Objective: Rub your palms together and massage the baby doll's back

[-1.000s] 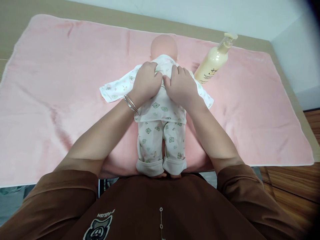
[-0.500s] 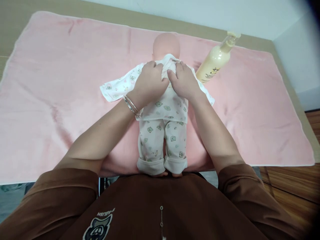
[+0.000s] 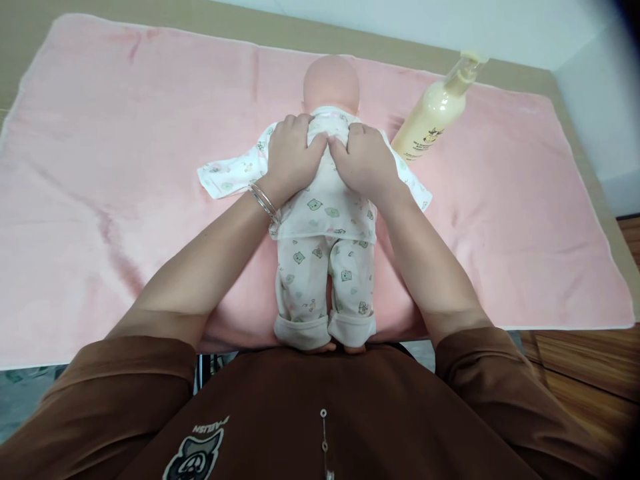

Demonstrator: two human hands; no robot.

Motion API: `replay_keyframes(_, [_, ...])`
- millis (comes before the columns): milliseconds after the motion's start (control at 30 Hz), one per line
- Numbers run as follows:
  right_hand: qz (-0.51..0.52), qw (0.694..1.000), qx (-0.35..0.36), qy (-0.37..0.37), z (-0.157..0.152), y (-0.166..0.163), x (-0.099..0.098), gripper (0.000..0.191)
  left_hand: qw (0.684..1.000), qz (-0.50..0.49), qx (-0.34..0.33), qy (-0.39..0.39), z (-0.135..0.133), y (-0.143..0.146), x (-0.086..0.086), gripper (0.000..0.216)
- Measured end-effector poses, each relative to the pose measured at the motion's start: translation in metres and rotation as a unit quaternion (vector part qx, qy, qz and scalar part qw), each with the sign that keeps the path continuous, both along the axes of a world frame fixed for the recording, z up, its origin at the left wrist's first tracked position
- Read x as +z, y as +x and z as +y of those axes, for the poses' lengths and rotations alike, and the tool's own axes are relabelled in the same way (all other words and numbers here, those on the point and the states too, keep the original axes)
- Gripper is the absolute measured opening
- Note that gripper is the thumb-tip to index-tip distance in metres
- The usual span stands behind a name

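A baby doll in a white, animal-print top and trousers lies face down, its bald head away from me and its feet at my body. My left hand rests palm down on the left side of its upper back, fingers bent over towards the shoulder. On the right side, my right hand lies the same way. Both thumbs point inward and nearly meet at the middle of the back. My fingertips are partly hidden, and my palms press on the top's cloth. The doll's sleeves stretch out to either side.
A pale yellow pump bottle with a clear cap is to the right of the doll's head. Beneath everything a pink blanket covers most of the table. A white wall stands behind it.
My left hand has shifted slightly left and up, and the thumbs have come closer together. The cloth bunched between my hands now lies smoother. The view has tilted a little.
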State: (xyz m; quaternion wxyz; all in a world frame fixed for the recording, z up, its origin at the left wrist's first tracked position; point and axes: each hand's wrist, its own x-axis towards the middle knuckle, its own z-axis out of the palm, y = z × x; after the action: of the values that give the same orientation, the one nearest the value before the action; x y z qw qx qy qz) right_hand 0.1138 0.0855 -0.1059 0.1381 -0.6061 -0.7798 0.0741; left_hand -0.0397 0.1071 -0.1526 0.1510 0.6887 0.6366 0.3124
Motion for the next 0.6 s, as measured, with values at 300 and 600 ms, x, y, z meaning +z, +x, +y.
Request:
replay_keyframes(300, [0.054,0.998,-0.012,0.031,0.01,0.005,-0.016,0.053,1.0,0.009,0.029,0.007,-0.004,0.005,0.001,0.038])
replay_keyframes(600, [0.059,0.998,-0.008,0.038,0.012,0.006,-0.019,0.054,0.999,0.002,0.028,0.016,-0.003,0.003,0.003,0.031])
